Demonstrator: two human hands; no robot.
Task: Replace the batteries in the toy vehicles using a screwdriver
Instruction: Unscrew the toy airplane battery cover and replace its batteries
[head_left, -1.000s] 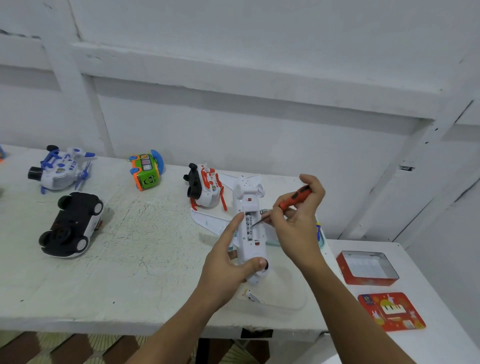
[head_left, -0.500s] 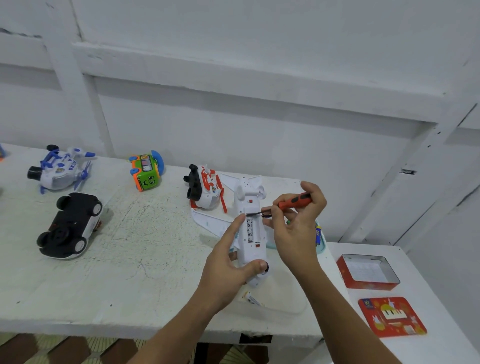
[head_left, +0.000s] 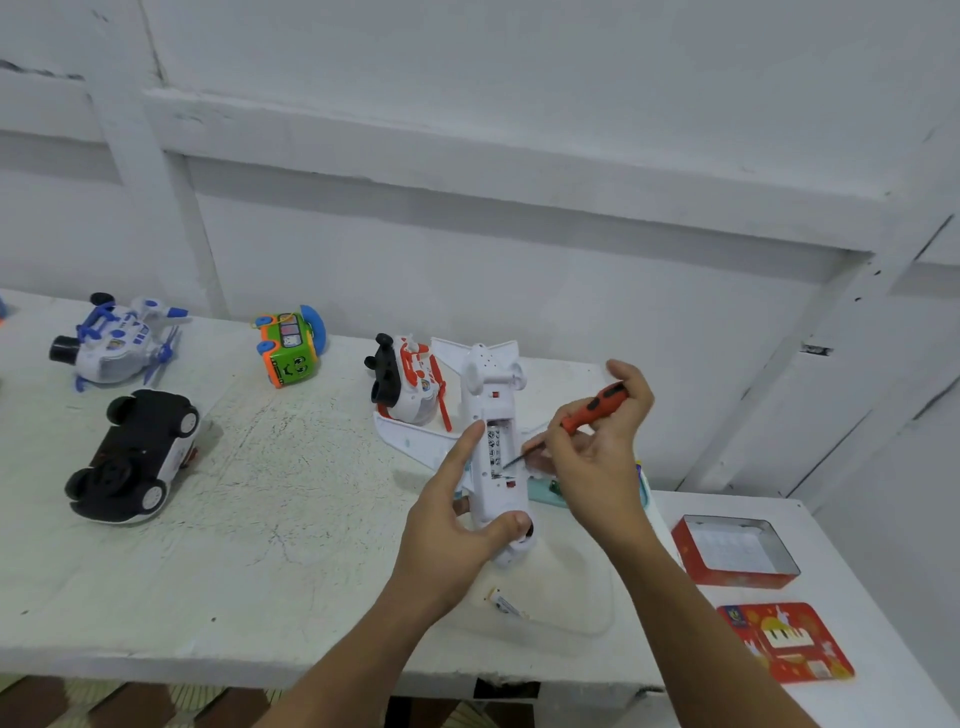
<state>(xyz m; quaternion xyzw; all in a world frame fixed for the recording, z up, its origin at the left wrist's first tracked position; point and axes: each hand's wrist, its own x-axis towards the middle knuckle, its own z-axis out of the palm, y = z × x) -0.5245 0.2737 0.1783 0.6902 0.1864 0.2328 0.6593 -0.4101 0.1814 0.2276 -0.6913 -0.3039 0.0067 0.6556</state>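
Note:
A white toy airplane lies belly up near the table's right end, its battery compartment open. My left hand grips the fuselage, thumb across the near end and index finger along its left side. My right hand holds a red-and-black screwdriver, whose metal tip reaches into the near end of the open compartment. A small battery lies on the table below the plane's nose.
Other toys stand on the white table: an upturned black-and-white car, a blue-white helicopter, a green-orange bus, a red-white helicopter. An open red tin and its lid lie on a lower table at right. A teal tray sits behind my right hand.
My right hand has swung the screwdriver tip from the far part of the compartment down to its near end. My left hand keeps its grip on the plane.

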